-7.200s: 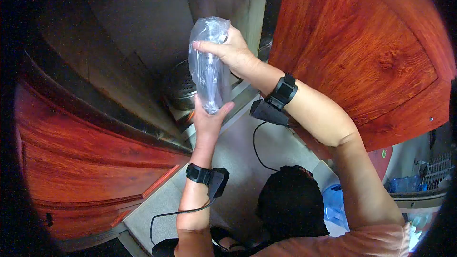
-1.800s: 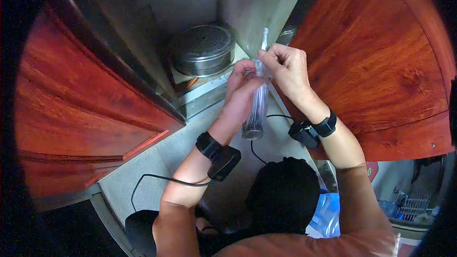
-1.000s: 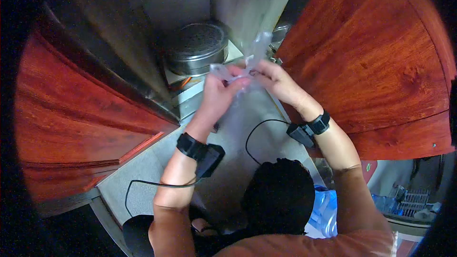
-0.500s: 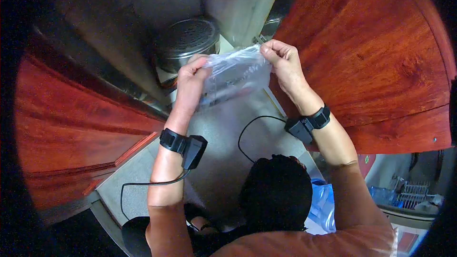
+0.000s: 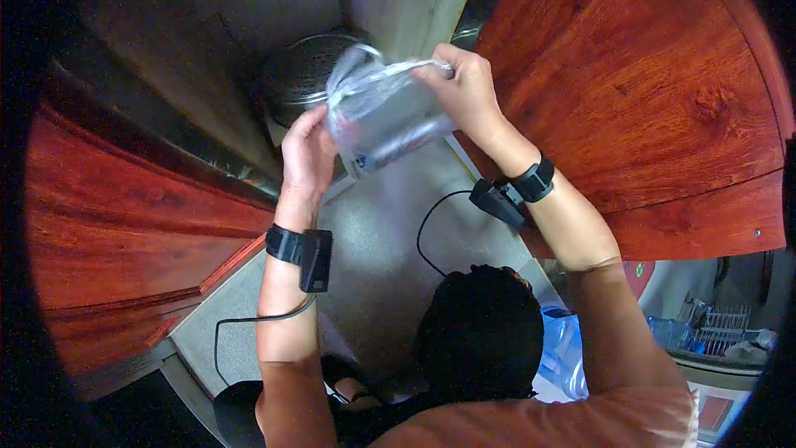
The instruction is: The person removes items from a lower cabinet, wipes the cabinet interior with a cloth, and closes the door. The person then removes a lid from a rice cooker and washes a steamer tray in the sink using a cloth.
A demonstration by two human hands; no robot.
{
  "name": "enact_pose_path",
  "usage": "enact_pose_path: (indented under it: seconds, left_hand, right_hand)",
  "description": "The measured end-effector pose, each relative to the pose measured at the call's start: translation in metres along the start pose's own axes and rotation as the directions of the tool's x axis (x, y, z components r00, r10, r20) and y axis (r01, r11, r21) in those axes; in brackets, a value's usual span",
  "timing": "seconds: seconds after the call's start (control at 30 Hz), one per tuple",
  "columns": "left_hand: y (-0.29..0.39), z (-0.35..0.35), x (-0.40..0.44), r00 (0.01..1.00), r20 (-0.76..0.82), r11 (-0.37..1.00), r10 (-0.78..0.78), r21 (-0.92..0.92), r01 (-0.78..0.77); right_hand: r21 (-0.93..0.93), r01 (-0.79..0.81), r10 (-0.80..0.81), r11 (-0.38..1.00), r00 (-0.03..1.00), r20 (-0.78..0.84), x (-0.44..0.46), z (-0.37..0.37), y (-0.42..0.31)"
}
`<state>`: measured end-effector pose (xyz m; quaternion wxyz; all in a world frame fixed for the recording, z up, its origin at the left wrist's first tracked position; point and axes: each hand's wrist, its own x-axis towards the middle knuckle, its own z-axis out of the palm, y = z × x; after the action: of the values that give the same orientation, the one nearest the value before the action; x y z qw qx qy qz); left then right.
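Note:
A clear plastic bag [image 5: 385, 112] hangs spread out between my two hands, with blurred dark and coloured shapes showing through it near its lower edge. My right hand [image 5: 468, 87] pinches the bag's upper right corner between thumb and fingers. At the bag's left side is my left hand [image 5: 309, 149], its fingers curled up against the plastic; whether they grip it is hard to see. Behind the bag, a round metal steamer pot [image 5: 307, 66] with a perforated top sits inside the cabinet, partly covered by the bag.
A red wooden door [image 5: 647, 108] stands open at the right, another red wooden panel [image 5: 141, 232] at the left. Below are the grey floor [image 5: 373, 224], a blue water bottle [image 5: 564, 353] and a wire rack [image 5: 721, 328]. Cables run from both wrist devices.
The gathered bag was pulled apart and spread wide between my hands. Since the last earlier frame, my right hand has moved up and left, and my left hand slightly left and down.

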<state>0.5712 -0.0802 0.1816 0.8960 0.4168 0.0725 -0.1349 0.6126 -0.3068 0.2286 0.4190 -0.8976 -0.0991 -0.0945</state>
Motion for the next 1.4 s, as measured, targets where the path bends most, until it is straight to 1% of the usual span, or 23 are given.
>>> enact_pose_path:
  seconds: [0.03,0.07,0.13,0.17,0.2,0.3,0.33,0.4,0.47,0.53,0.57,0.6,0.63,0.67,0.83,0.87,0.93,0.97,1.0,1.1,1.17,1.2,1.4]
  left_hand:
    - [0.004,-0.001,-0.002,0.994,0.031,0.989,-0.1,-0.102,0.103]
    - [0.0,-0.014,0.003,0.987,0.149,0.972,-0.062,-0.217,0.094]
    - [-0.005,-0.022,-0.006,0.993,0.027,0.993,-0.112,0.052,0.11]
    - [-0.004,-0.019,-0.01,0.992,-0.039,0.975,-0.122,0.184,0.127]
    - [-0.004,-0.022,-0.006,0.961,-0.124,0.948,-0.245,0.176,0.265]
    - [-0.011,-0.028,0.002,0.981,0.012,0.765,-0.192,0.629,0.142]
    - [-0.01,-0.015,0.0,0.986,0.159,0.456,-0.049,0.882,-0.119]
    - [-0.022,-0.001,-0.004,0.958,0.27,0.432,0.096,0.856,-0.284]
    - [-0.024,-0.007,0.0,0.922,0.36,0.373,0.143,0.843,-0.387]
    - [-0.021,-0.008,-0.003,0.996,0.089,0.547,0.033,0.832,-0.092]
    - [-0.02,-0.005,-0.005,0.998,-0.043,0.614,-0.04,0.787,0.059]
    - [-0.028,0.004,-0.009,0.982,-0.187,0.889,0.006,0.451,0.081]
    - [-0.034,0.003,-0.007,0.977,-0.213,0.901,0.023,0.428,0.072]
    - [-0.039,0.001,-0.004,0.97,-0.239,0.912,0.04,0.405,0.062]
    - [-0.046,-0.006,-0.003,0.974,-0.222,0.959,0.051,0.283,0.014]
    - [-0.053,-0.014,0.0,0.968,-0.164,0.853,0.191,0.515,-0.081]
    - [-0.064,-0.024,0.006,0.916,0.043,0.464,0.4,0.852,-0.243]
    - [-0.067,-0.026,0.007,0.945,0.038,0.495,0.324,0.845,-0.204]
    - [-0.07,-0.029,0.008,0.969,0.035,0.522,0.246,0.837,-0.163]
    - [-0.063,-0.022,0.001,0.999,0.035,0.598,0.015,0.801,-0.037]
    - [-0.052,-0.011,-0.002,0.966,0.193,0.659,-0.169,0.751,-0.034]
    - [-0.05,-0.004,-0.004,0.941,0.271,0.666,-0.201,0.743,-0.072]
    - [-0.058,-0.023,0.003,0.966,0.168,0.719,-0.198,0.695,0.027]
  right_hand:
    - [0.119,-0.023,0.026,0.993,0.999,-0.021,0.002,0.002,0.005]
    - [0.195,-0.009,0.016,0.981,0.999,-0.037,0.002,0.004,0.006]
    - [0.343,0.026,-0.002,0.939,0.998,-0.07,0.002,0.008,0.004]
    - [0.42,-0.025,0.042,0.907,0.999,-0.033,0.001,0.01,-0.001]
    - [0.492,-0.076,0.083,0.867,0.997,0.008,-0.003,0.014,-0.005]
    - [0.626,-0.115,0.066,0.771,0.993,0.101,-0.011,0.019,-0.023]
    - [0.658,-0.111,0.038,0.745,0.992,0.124,-0.013,0.019,-0.027]
    - [0.629,-0.105,-0.037,0.77,0.977,0.208,-0.016,0.014,-0.034]
    - [0.596,-0.08,-0.091,0.799,0.964,0.251,-0.016,0.011,-0.038]
    - [0.557,-0.038,-0.125,0.829,0.96,0.251,-0.013,0.011,-0.038]
    - [0.599,-0.087,-0.073,0.796,0.968,0.238,-0.012,0.014,-0.034]
    - [0.64,-0.134,-0.021,0.757,0.973,0.228,-0.011,0.019,-0.026]
    - [0.678,-0.177,0.032,0.713,0.975,0.221,-0.01,0.021,-0.026]
    - [0.818,-0.379,0.222,0.432,0.924,0.311,-0.013,0.019,-0.029]
    - [0.841,-0.474,0.277,0.263,0.871,0.405,-0.008,0.017,-0.017]
    - [0.84,-0.494,0.274,0.224,0.859,0.432,-0.006,0.014,-0.019]
    - [0.8,-0.533,0.289,0.275,0.84,0.46,-0.003,0.016,-0.028]
    - [0.779,-0.551,0.298,0.299,0.829,0.473,-0.002,0.019,-0.032]
    - [0.818,-0.469,0.225,0.333,0.882,0.414,-0.002,0.027,-0.026]
    - [0.784,-0.562,0.259,0.263,0.824,0.504,0.001,0.022,-0.026]
    - [0.785,-0.558,0.224,0.271,0.829,0.512,0.0,0.024,-0.025]
    - [0.785,-0.555,0.206,0.274,0.831,0.516,0.0,0.024,-0.025]
    - [0.715,-0.628,0.056,0.309,0.762,0.645,0.006,0.013,-0.029]
